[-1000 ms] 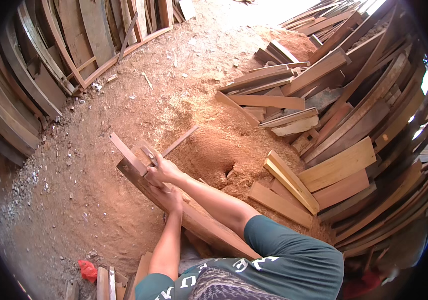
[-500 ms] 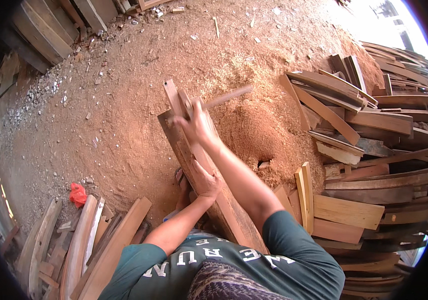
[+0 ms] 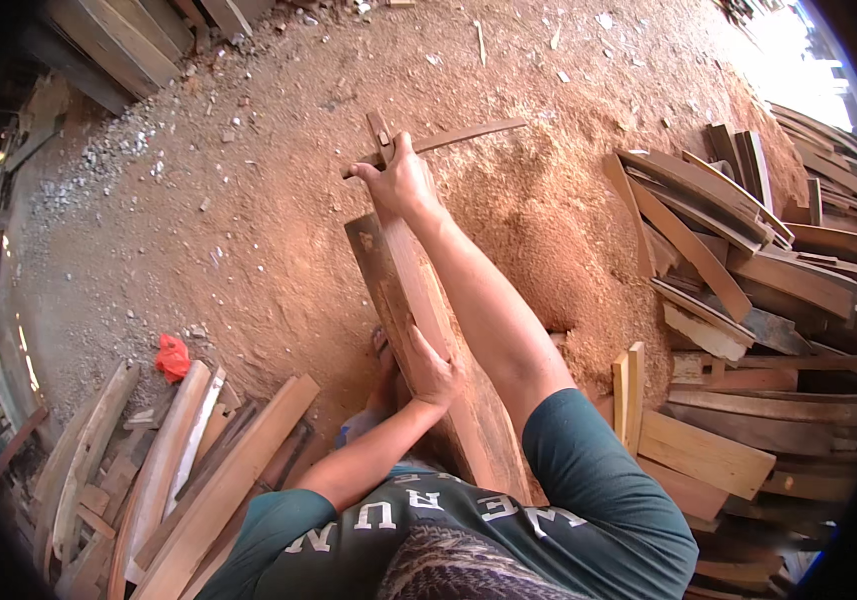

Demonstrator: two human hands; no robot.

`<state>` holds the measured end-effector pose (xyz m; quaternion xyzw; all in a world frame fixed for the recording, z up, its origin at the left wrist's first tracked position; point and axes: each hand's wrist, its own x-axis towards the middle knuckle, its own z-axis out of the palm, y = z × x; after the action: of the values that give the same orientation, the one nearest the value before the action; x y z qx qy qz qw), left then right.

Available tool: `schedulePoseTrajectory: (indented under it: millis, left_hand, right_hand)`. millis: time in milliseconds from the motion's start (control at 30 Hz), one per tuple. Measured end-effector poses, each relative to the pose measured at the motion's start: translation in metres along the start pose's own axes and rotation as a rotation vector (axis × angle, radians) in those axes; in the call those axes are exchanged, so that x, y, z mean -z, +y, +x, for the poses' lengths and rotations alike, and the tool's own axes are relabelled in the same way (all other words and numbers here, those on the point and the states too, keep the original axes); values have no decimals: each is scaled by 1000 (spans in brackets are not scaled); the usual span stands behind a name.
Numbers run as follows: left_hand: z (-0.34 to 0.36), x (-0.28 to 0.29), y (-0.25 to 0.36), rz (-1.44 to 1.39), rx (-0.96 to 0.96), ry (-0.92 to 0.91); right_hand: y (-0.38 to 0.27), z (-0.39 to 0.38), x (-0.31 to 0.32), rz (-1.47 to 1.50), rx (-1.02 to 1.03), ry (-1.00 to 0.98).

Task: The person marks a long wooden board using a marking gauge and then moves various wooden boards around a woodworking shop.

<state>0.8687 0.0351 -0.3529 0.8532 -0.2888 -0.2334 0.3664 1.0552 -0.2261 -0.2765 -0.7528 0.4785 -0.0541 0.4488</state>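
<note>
A long, dark-edged wooden plank (image 3: 454, 385) slopes away from my body toward the ground ahead. My right hand (image 3: 404, 188) is past its far end, closed around what looks like a wooden hand plane (image 3: 380, 126) with a narrow slotted body. A thin, slightly curved crossbar (image 3: 474, 132) sticks out from it to the right, and my thumb lies by its left end. My palm hides the middle of this tool. Halfway along the plank, my left hand (image 3: 434, 378) lies flat on its upper face, fingers stretched forward and spread.
Sawdust (image 3: 524, 240) is heaped right of the plank. Stacked boards (image 3: 709, 465) fill the right side. Curved timbers (image 3: 174, 455) lie at the lower left near a red plastic bag (image 3: 172, 357). More large timbers (image 3: 114, 50) stand at the upper left, with gravel (image 3: 89, 180) below.
My right hand and the hand plane have moved forward, away from my body, and the tool now sticks out farther beyond the plank. My left hand stays on the plank. The view has shifted slightly.
</note>
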Motion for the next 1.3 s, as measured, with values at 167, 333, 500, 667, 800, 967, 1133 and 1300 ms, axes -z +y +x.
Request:
schedulePoseTrajectory:
  millis: [167,333,500,667,800,967,1133,1300]
  left_hand:
    - [-3,-2,-2,33,49,-6]
    - [-14,1,-11,14,-12,-9]
    - [1,-3,-1,-9,-11,16]
    - [-5,-5,-10,38,12,-1]
    - [0,1,1,-44,-26,-2]
    - [7,2,6,-24,49,27]
    - [15,5,17,-261,15,71]
    - [78,6,16,66,38,128]
  right_hand:
    - [34,-71,-15,124,92,-18]
    - [22,-22,-19,28,-6,5]
    - [4,-26,-4,19,-21,-41]
    - [39,-91,-11,-14,76,-6]
    - [13,13,-7,172,49,-34]
    - [33,-75,15,34,-84,-222]
    - [172,-280,69,159,-288,134]
    - [256,-493,138,116,-513,233]
